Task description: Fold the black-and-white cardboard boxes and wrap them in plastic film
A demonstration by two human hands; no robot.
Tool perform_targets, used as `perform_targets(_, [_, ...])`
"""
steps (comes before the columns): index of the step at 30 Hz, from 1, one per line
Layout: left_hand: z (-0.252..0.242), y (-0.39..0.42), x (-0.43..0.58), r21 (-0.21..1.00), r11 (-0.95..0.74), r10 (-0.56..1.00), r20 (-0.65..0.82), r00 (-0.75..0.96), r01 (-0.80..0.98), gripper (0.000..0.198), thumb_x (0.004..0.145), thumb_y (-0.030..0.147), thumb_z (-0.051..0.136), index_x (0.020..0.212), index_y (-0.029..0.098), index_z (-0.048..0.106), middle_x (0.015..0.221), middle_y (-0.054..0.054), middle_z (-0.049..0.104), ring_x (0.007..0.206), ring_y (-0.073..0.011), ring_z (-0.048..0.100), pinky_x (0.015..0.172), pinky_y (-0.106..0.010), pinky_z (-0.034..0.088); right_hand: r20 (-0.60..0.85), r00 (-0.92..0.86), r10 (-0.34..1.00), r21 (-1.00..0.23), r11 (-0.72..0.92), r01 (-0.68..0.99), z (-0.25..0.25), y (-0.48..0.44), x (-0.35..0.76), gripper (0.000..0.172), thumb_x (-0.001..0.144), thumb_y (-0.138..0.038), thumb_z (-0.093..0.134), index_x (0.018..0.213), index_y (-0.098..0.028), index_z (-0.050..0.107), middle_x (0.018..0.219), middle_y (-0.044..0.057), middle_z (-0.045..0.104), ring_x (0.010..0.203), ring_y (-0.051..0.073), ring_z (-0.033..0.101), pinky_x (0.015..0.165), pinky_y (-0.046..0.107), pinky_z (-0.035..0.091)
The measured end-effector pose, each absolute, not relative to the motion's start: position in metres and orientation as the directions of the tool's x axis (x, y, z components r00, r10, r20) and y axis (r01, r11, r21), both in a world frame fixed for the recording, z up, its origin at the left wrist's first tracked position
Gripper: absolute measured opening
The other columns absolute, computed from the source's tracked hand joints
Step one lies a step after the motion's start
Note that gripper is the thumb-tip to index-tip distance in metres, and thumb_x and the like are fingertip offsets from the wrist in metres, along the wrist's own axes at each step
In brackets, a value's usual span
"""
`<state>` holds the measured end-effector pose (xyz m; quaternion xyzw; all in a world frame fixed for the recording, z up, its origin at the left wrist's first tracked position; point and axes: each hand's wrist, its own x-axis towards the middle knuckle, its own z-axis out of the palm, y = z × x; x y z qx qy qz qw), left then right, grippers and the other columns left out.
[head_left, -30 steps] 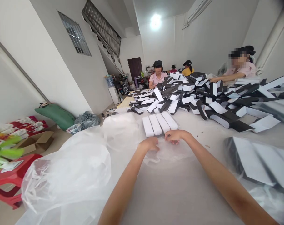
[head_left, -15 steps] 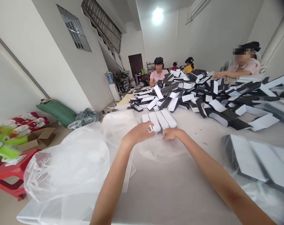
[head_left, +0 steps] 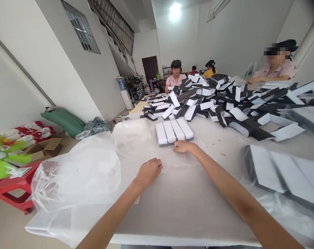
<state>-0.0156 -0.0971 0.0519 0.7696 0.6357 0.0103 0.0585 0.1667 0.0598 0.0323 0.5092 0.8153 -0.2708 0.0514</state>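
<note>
Several white boxes (head_left: 174, 130) lie side by side in a row on the table (head_left: 188, 204). My right hand (head_left: 181, 146) rests closed just in front of them, pinching the edge of a clear plastic bag (head_left: 169, 162) that lies flat on the table. My left hand (head_left: 149, 171) is closed too, nearer to me, gripping the same thin plastic at its left side. Neither hand touches the boxes.
A big heap of black and white boxes (head_left: 224, 100) fills the far table. Bagged boxes (head_left: 283, 173) lie at my right. A crumpled pile of clear bags (head_left: 76, 173) hangs over the left edge. Other people (head_left: 175, 74) sit at the far end and right (head_left: 278, 65). A red stool (head_left: 11, 193) stands left.
My left hand has pulled back from the row of boxes toward me, along the plastic. My right hand stays by the boxes. The view has tilted slightly down.
</note>
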Motion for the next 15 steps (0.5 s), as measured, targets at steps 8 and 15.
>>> perform_targets(8, [0.051, -0.108, -0.021, 0.053, -0.125, 0.992, -0.002, 0.125, 0.991, 0.012, 0.087, 0.033, 0.052, 0.093, 0.023, 0.056, 0.098, -0.004, 0.064, 0.085, -0.0191, 0.061, 0.071, -0.03, 0.044, -0.342, -0.461, 0.819, -0.351, 0.344, 0.871, 0.028, 0.06, 0.163, 0.017, 0.083, -0.036, 0.052, 0.086, -0.019, 0.054, 0.095, 0.009, 0.063, 0.082, 0.022, 0.06, 0.058, 0.027, 0.038])
perform_targets(15, [0.045, -0.115, -0.013, -0.102, 0.049, 0.995, -0.086, -0.058, 0.994, 0.017, 0.084, 0.01, 0.038, 0.09, 0.019, 0.051, 0.084, -0.007, 0.066, 0.079, -0.0214, 0.064, 0.064, -0.029, 0.04, -0.328, -0.458, 0.826, -0.338, 0.35, 0.873, 0.027, 0.059, 0.162, 0.022, 0.084, -0.035, 0.05, 0.096, -0.018, 0.057, 0.107, 0.011, 0.062, 0.091, 0.024, 0.06, 0.062, 0.027, 0.041])
